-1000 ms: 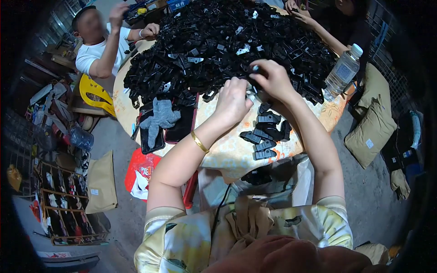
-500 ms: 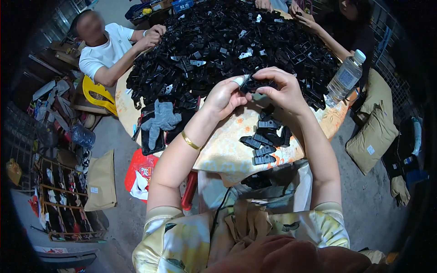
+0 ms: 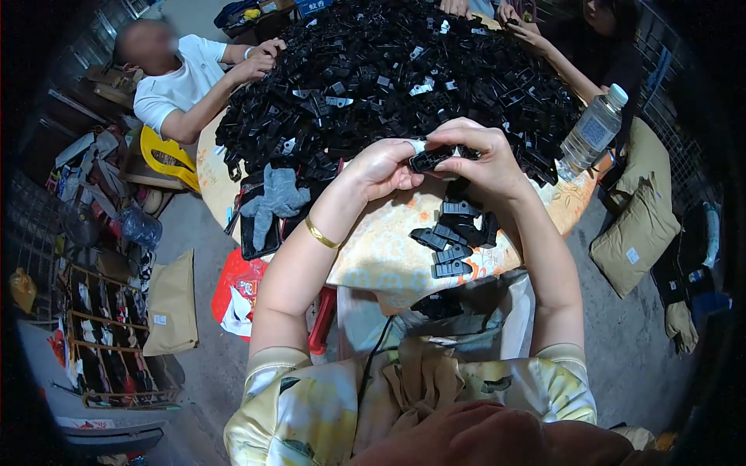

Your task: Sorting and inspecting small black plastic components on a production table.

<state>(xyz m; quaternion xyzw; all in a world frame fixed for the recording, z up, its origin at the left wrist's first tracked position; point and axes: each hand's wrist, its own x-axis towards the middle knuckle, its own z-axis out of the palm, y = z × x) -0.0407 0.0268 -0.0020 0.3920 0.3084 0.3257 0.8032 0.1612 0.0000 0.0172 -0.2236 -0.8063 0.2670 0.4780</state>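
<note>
My left hand (image 3: 382,167) and my right hand (image 3: 480,155) meet above the round table (image 3: 373,256), both gripping one small black plastic part (image 3: 432,158) between the fingertips. A gold bangle sits on my left wrist. Just below my hands lie several loose black parts (image 3: 457,237) in a short row on the patterned tablecloth. Beyond my hands rises a big heap of the same black parts (image 3: 388,78), covering most of the table.
A person in a white shirt (image 3: 175,78) works at the table's far left; another person's hands (image 3: 528,35) reach in at the far right. A clear water bottle (image 3: 590,132) stands at the right edge. A grey glove (image 3: 276,198) lies on a black tray. Bags and crates crowd the floor.
My hands have drawn back from the heap toward me, lifting a black part and bringing it together between both hands.
</note>
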